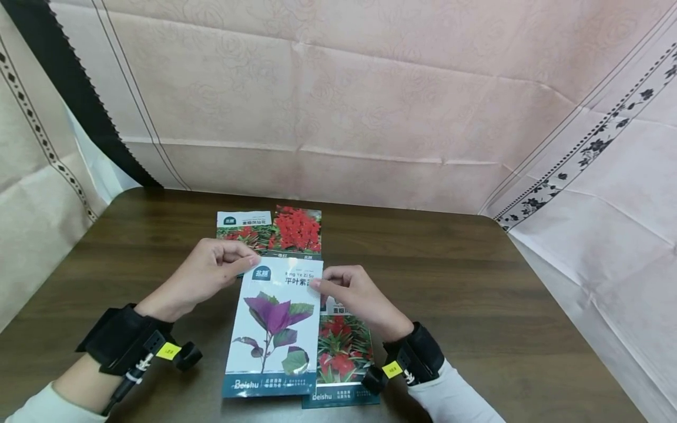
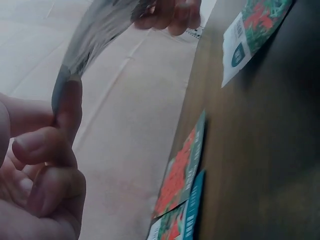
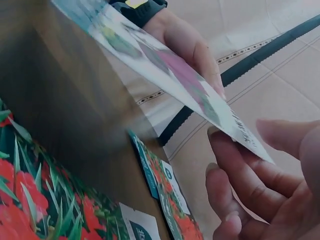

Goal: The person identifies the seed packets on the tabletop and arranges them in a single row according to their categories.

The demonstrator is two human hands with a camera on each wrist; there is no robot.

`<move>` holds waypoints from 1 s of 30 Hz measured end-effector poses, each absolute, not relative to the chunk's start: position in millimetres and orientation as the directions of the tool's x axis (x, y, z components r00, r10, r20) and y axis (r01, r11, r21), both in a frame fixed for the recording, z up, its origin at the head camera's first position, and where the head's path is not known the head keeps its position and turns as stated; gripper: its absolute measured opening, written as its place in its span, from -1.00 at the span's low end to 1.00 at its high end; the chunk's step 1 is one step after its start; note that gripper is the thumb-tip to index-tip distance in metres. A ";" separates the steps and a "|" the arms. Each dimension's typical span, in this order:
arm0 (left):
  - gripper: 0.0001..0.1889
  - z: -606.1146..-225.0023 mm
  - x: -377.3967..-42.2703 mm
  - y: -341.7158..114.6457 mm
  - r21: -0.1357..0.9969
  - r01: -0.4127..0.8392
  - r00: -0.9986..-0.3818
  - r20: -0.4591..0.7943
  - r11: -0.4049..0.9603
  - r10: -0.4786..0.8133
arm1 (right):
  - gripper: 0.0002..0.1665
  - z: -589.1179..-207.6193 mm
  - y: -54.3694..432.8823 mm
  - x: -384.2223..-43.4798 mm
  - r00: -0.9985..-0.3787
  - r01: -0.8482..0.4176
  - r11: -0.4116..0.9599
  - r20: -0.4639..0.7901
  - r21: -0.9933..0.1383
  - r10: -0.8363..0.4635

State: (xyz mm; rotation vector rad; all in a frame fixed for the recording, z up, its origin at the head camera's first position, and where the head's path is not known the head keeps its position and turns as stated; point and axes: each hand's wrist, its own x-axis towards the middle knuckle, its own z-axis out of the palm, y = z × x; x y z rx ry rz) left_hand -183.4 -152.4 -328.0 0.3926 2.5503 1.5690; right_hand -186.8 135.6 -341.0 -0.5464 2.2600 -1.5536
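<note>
Both hands hold up a white seed packet [image 1: 275,329] printed with a purple-leaved plant and a teal bottom band. My left hand [image 1: 219,267] pinches its upper left corner between thumb and fingers. At the upper right edge, my right hand [image 1: 359,296] grips it, thumb on the front and fingers behind. The right wrist view has the packet [image 3: 170,70] raised off the table and tilted. Partly behind it, under the right hand, lies a red-flowered seed packet [image 1: 344,358].
Two more red-flowered packets lie farther back, the left one [image 1: 243,218] partly covered by the right one [image 1: 298,229]. All rest on a brown wooden table [image 1: 449,305]. Pale patterned cloth [image 1: 338,106] hangs behind and beside the table. Each wrist wears a black camera strap.
</note>
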 end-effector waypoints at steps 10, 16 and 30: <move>-0.74 -341.3 -184.2 -142.1 0.906 0.153 -0.933 0.000 0.395 0.360 | -0.68 -348.3 141.1 -193.9 -0.913 -0.055 0.295 -0.071 -0.954 -0.403; -0.76 -344.6 -185.6 -139.4 0.904 0.162 -0.928 0.003 0.396 0.373 | -0.81 -351.0 142.7 -196.9 -0.910 -0.102 0.316 -0.041 -0.943 -0.413; -0.91 -348.4 -189.7 -146.0 0.784 0.319 -0.882 0.038 0.533 0.471 | -0.88 -367.6 138.1 -203.3 -0.914 -0.254 0.430 0.070 -0.866 -0.400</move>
